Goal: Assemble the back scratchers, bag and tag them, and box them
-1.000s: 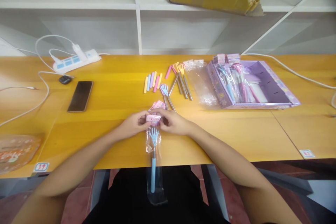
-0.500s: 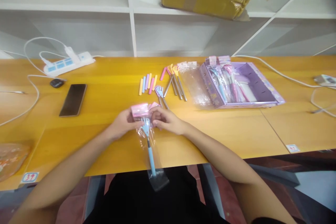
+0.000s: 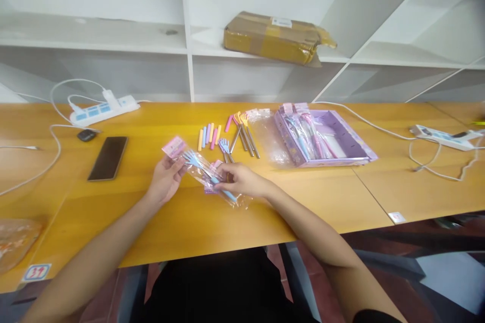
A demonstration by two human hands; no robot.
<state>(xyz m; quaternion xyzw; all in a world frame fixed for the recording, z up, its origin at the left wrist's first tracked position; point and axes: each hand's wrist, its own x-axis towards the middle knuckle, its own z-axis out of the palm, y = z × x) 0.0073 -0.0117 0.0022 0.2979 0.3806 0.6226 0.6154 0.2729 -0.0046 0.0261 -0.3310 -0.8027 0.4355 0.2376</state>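
Note:
A light-blue back scratcher in a clear bag with a pink header card is held slantwise above the table. My left hand pinches the bag beside the claw end, below the card. The fingers of my right hand close on the handle end. Under that hand, another pink card partly shows; what it belongs to is hidden. Just beyond lie a lilac-blue scratcher head on metal rods, yellow and orange scratcher heads on metal rods, and several coloured handle sleeves.
A purple box holding bagged scratchers stands at right, with clear bags beside it. On the left are a phone, a black fob-like item and a power strip. A taped parcel rests on the shelf.
The bagged back scratcher has swung from nearly upright to a slant, card end toward the left. My right hand has shifted from near the card to the handle. The camera view has tilted up.

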